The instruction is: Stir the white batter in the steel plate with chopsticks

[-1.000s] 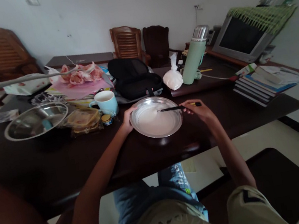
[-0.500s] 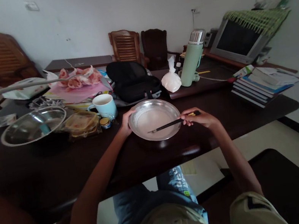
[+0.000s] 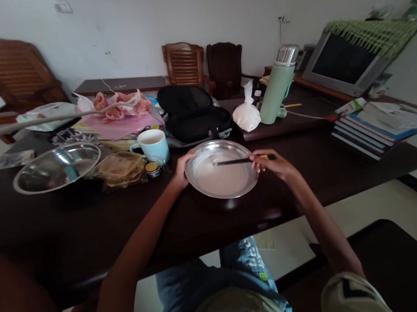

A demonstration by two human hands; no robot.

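Black chopsticks point(image 3: 235, 161) are pinched by the right hand point(image 3: 272, 164), long axis laid leftward across the metal bowl point(image 3: 223, 146), its left rim clasped by the left hand point(image 3: 182, 171).

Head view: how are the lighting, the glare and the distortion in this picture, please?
Head view: light is dim, darkest at lower left; head view: glare on the metal dish and steel basin, soft sheen on the table; head view: thermos and television lean outward, likely wide-angle distortion; upper-right corner looks blurred.
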